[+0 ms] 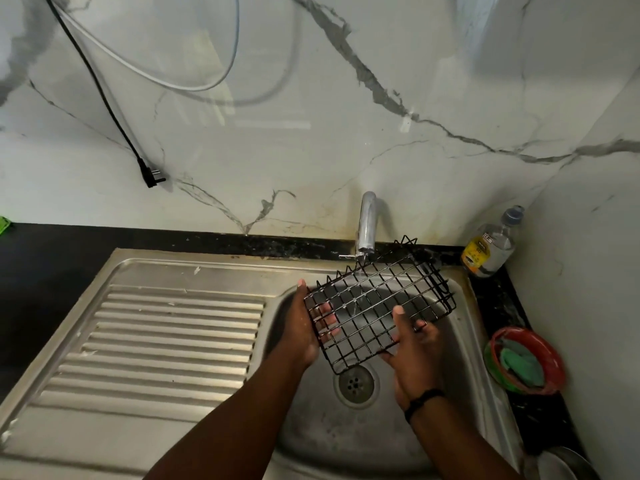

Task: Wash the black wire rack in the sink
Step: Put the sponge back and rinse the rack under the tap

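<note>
With the left hand (304, 327) cupping one edge and the right hand (412, 344) pinching the other, the black wire rack (377, 306) tilts over the sink (194, 341) under the tap (366, 225), where wet wire could slip and clatter down.

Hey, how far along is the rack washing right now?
Done so far: the black wire rack is over the sink, under the tap. In hand: both hands hold it, left hand at its left edge, right hand at its near edge, with water seemingly running onto it. Left: the green sponge sits unused in the red bowl, so scrubbing may remain. Cleanliness can't be judged.
</note>
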